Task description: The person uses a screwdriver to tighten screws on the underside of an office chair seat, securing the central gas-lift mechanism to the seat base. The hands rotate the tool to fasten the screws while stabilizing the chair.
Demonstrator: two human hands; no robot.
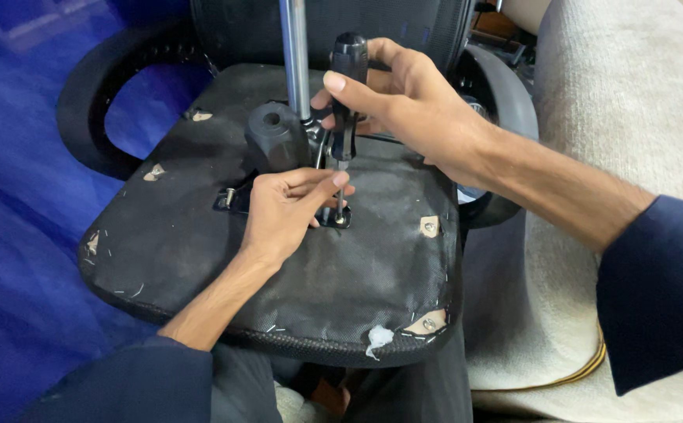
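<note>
A chair seat (200,258) lies upside down across a person's lap, its steel post (295,55) standing up from the middle. The right hand (404,98) is wrapped, fingers closed, round the black handle of a screwdriver (344,117) held upright, its tip on a screw (340,220) near the seat's centre. The left hand (282,207) pinches the shaft low down, thumb and forefinger together. If the tip slips off the screw head, it would likely jab those fingers or tear the fabric. The post and black knob (275,137) crowd the handle on the far side; toward the seat's near edge the underside is open.
</note>
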